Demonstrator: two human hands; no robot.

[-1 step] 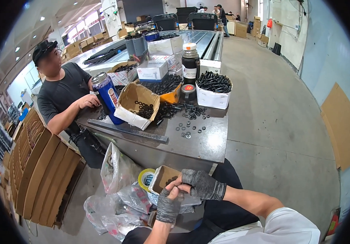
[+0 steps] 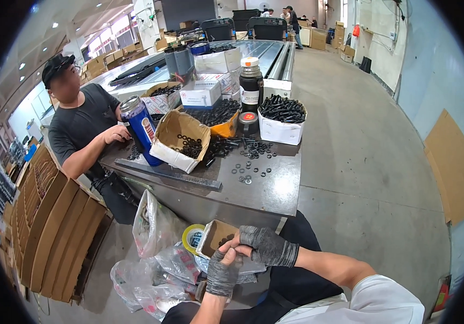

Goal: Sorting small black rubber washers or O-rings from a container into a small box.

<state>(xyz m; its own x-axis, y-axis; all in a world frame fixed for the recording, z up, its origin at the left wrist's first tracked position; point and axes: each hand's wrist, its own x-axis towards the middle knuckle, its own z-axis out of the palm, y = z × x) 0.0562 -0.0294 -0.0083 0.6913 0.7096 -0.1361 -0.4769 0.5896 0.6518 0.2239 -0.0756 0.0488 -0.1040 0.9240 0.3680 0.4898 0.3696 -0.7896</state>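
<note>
Both gloved hands [image 2: 243, 256] clasping small cardboard box [image 2: 214, 236]

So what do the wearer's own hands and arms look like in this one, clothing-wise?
Both hands wear dark grey knitted work gloves, fingerless, with the fingertips bare: left hand, right hand. The forearms are bare beyond the glove cuffs. The right arm ends in a short white sleeve. No watch, rings or markings can be made out.

Gloved left hand [image 2: 224, 270] against right hand [image 2: 264, 245]
</note>
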